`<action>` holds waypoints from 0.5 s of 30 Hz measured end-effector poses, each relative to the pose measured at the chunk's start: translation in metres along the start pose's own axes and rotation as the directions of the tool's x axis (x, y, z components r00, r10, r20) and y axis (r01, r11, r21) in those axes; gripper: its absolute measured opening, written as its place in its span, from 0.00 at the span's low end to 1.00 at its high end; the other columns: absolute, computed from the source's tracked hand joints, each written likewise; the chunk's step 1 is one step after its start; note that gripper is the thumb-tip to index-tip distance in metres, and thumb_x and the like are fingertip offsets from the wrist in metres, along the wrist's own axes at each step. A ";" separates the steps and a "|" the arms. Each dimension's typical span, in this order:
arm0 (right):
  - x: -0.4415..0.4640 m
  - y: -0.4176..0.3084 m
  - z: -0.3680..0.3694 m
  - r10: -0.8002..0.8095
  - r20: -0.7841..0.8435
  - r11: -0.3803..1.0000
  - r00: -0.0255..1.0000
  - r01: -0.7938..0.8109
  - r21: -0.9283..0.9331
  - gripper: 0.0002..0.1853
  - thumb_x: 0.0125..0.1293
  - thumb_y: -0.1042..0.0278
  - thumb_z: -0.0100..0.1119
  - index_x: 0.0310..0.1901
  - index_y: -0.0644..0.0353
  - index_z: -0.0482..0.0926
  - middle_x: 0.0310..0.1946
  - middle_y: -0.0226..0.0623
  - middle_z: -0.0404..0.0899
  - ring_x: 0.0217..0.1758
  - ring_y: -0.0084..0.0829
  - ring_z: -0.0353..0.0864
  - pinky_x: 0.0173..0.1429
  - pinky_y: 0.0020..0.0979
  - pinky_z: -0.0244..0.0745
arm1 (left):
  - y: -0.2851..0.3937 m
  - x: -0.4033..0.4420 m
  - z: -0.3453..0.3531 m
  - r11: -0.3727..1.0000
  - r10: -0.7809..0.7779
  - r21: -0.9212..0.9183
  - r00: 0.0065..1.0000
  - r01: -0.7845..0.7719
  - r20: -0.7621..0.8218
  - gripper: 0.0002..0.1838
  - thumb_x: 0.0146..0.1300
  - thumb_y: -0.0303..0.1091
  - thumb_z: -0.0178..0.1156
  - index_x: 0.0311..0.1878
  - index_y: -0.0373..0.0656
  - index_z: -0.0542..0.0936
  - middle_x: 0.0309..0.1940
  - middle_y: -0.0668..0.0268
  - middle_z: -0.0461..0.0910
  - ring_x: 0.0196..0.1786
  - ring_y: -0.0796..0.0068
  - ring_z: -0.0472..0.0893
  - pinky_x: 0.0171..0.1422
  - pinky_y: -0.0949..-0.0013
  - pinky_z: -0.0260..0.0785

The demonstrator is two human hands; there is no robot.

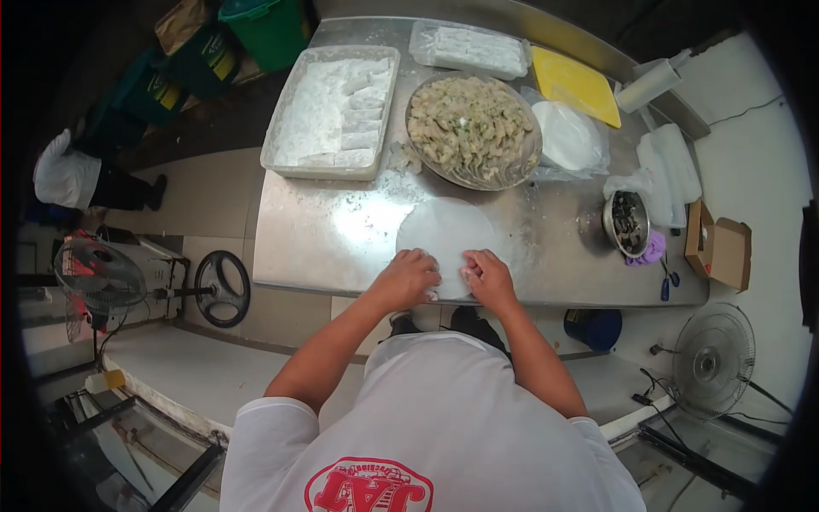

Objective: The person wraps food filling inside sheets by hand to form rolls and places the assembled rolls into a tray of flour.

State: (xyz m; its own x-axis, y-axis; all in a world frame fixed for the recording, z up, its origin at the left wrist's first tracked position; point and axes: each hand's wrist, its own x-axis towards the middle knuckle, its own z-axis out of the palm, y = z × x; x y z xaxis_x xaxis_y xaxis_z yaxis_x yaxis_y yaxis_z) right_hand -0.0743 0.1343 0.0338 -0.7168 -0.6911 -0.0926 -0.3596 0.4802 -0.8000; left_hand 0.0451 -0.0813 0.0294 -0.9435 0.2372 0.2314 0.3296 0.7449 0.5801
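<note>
A thin, round white wrapper sheet (448, 229) lies flat at the front edge of the steel table. At its near left side, my left hand (411, 279) is closed with the fingers curled down onto the sheet's edge. My right hand (489, 277) pinches at the near right side, thumb and fingers together. What lies between the hands is partly hidden by the fingers. Just beyond the sheet stands a wide bowl of chunky, pale filling with green bits (469, 128). To its right, a stack of round white wrappers (567, 136) sits in clear plastic.
A floured tray (286, 162) at the back left holds several white rolls; another container of rolls (469, 49) stands behind. Rightward are a yellow board (576, 85), a bowl of dark pieces (630, 224), blue-handled scissors (666, 286) and a cardboard box (729, 252). A person (72, 175) stands far left.
</note>
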 end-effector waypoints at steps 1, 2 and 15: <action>0.000 -0.001 0.000 -0.001 0.013 1.000 1.000 0.001 -0.015 0.23 0.56 0.69 0.74 0.54 0.63 0.82 0.42 0.44 0.80 0.44 0.44 0.81 0.51 0.40 0.78 | -0.002 -0.002 0.004 1.000 0.007 0.004 1.000 -0.007 0.002 0.07 0.59 0.34 0.68 0.40 0.46 0.84 0.43 0.63 0.81 0.52 0.54 0.77 0.58 0.52 0.68; 0.000 -0.002 -0.002 -0.003 0.004 1.000 1.000 0.003 -0.014 0.23 0.56 0.69 0.74 0.54 0.63 0.82 0.42 0.44 0.80 0.44 0.44 0.81 0.51 0.40 0.78 | -0.004 -0.003 0.008 0.999 -0.045 -0.019 0.999 0.045 -0.012 0.08 0.60 0.35 0.67 0.41 0.46 0.84 0.43 0.61 0.81 0.52 0.53 0.78 0.59 0.52 0.68; 0.012 -0.012 0.002 0.015 -0.048 0.976 0.999 -0.025 -0.215 0.22 0.54 0.72 0.72 0.53 0.58 0.81 0.42 0.44 0.81 0.45 0.44 0.83 0.53 0.41 0.78 | -0.012 0.016 -0.005 0.849 -0.510 -0.099 0.853 0.519 0.109 0.22 0.58 0.37 0.72 0.55 0.43 0.81 0.37 0.46 0.83 0.49 0.47 0.82 0.54 0.48 0.73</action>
State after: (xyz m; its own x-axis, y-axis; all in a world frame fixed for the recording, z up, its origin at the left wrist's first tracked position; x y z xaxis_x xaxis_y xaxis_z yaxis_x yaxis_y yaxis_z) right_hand -0.0778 0.1189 0.0417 -0.7499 -0.6571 -0.0766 -0.4615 0.6026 -0.6511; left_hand 0.0265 -0.0897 0.0297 -0.9770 -0.1091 -0.1833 -0.2069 0.6939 0.6897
